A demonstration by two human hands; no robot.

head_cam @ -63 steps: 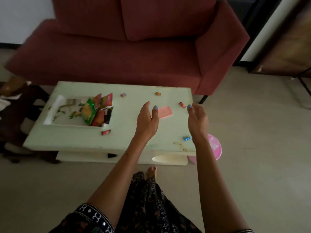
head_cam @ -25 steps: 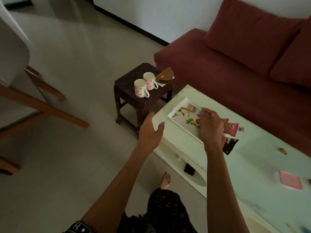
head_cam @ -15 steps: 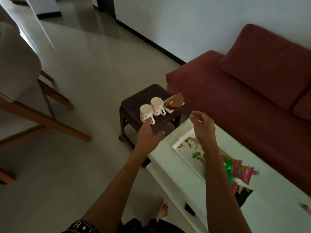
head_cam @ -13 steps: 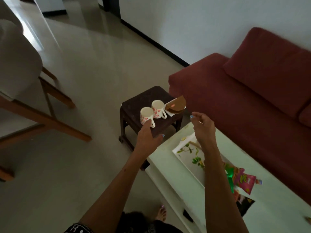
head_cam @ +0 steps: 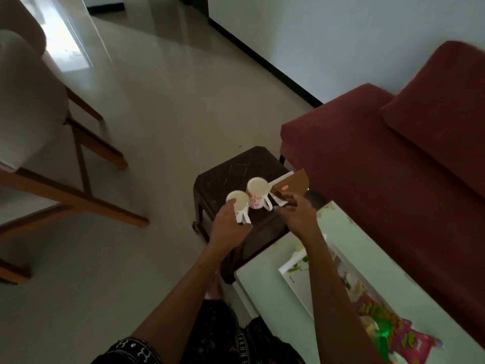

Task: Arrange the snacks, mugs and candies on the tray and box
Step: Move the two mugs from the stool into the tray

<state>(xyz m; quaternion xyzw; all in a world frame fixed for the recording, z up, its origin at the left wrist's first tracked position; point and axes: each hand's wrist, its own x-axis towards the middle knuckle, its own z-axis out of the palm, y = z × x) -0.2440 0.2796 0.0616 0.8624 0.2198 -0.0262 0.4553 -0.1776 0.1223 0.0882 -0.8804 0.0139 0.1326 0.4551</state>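
Note:
Two white mugs with red flowers stand on a dark stool (head_cam: 231, 169). My left hand (head_cam: 227, 227) wraps the near mug (head_cam: 238, 202), thumb at its rim and fingers by its handle. My right hand (head_cam: 296, 215) hovers beside the far mug (head_cam: 256, 191), its fingertips at the handle with a gap still showing. A white leaf-print tray (head_cam: 286, 269) lies on the pale green table (head_cam: 258, 282), partly hidden by my right forearm. Pink and green snack packets (head_cam: 393, 334) lie at the tray's near end.
A brown packet (head_cam: 292, 183) on white paper sits at the stool's right edge, just behind my right hand. A red sofa (head_cam: 367, 166) runs along the right. A wooden-legged chair (head_cam: 65, 164) stands to the left across bare floor.
My view swung from the table to the stool. Both hands moved forward and down to the mugs; the left closed around the near mug and the right reached the far mug's handle.

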